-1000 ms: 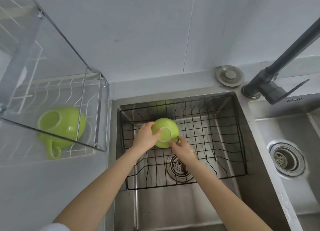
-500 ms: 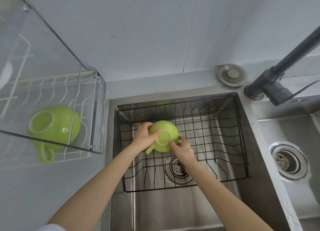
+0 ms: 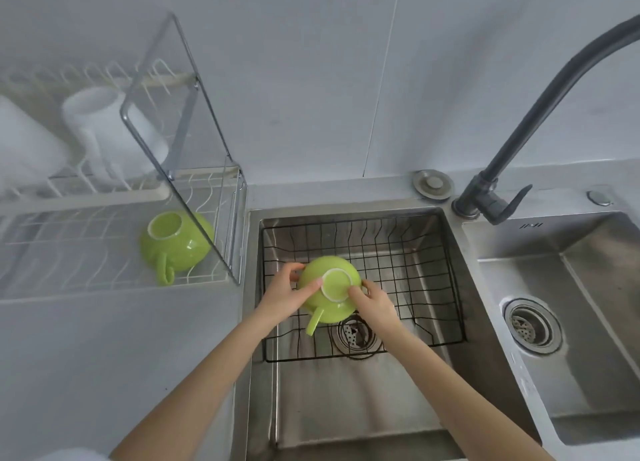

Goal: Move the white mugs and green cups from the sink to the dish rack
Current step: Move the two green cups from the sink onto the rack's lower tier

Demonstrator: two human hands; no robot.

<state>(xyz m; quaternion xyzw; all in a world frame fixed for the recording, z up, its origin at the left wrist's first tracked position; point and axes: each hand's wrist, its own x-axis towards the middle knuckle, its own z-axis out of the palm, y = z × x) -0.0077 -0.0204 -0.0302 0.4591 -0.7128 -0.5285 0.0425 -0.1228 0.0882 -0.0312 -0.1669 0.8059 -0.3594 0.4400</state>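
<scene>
Head view: both hands hold one green cup [image 3: 325, 277] upside down over the black wire basket [image 3: 415, 252] in the sink [image 3: 346, 408] — left hand [image 3: 282, 292] and right hand [image 3: 375, 299] with fingers curled against its sides. Another green cup [image 3: 180, 242] and white mugs [image 3: 107, 128] sit in the dish rack [image 3: 86, 259] — left, on the counter [image 3: 104, 356].

- Above the sink [image 3: 346, 408] we see open air; nothing hangs over the black wire basket [image 3: 398, 252].
- We note the dark faucet [image 3: 540, 114] arching at the sink's far right corner, clear of the basket.
- Left of the sink, the dish rack [image 3: 114, 252] has an upright metal frame [image 3: 194, 121] along its sink-side edge.
- In the rack's lower tier, a green cup [image 3: 180, 242] sits just beside that frame; bare wire lies further left.
- White mugs [image 3: 114, 131] fill the upper tier.
</scene>
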